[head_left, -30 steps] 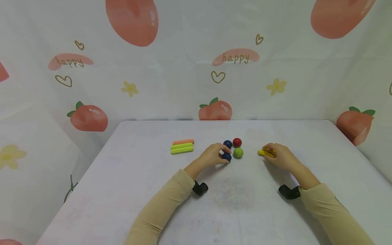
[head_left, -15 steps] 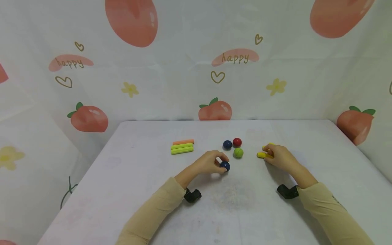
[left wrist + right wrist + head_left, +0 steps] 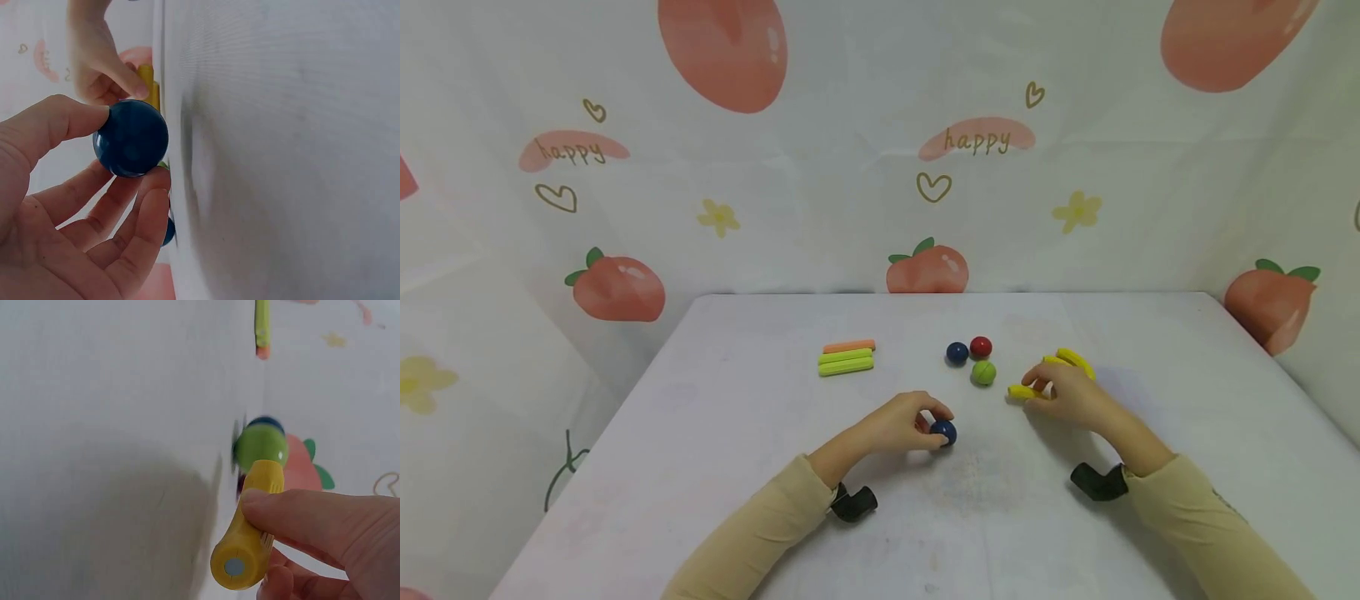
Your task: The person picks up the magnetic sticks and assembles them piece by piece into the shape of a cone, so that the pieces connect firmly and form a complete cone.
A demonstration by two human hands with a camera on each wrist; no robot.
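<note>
Between thumb and fingers of my left hand [image 3: 895, 423] is a dark blue ball [image 3: 945, 432], low over the table in the head view. The left wrist view shows this glossy ball [image 3: 132, 140] pinched at the thumb tip. My right hand [image 3: 1075, 398] pinches a yellow toy rod [image 3: 1018, 392], pointing left. A grey disc in the rod's end [image 3: 234, 567] shows in the right wrist view. Curved yellow rods [image 3: 1078, 362] lie just behind that hand, partly hidden. Farther back sit a second blue ball [image 3: 957, 353], a red ball [image 3: 981, 347] and a green ball [image 3: 983, 373], grouped closely.
Left of the balls, an orange stick [image 3: 849, 346] and two lime-green sticks [image 3: 846, 367] lie side by side. All stand on a white table [image 3: 700, 433], with a printed cloth [image 3: 820, 167] hanging behind its far edge.
My left hand has drawn the blue ball away from the other balls, toward me and slightly left. My right hand has carried one yellow rod left and nearer, away from the other yellow rods.
</note>
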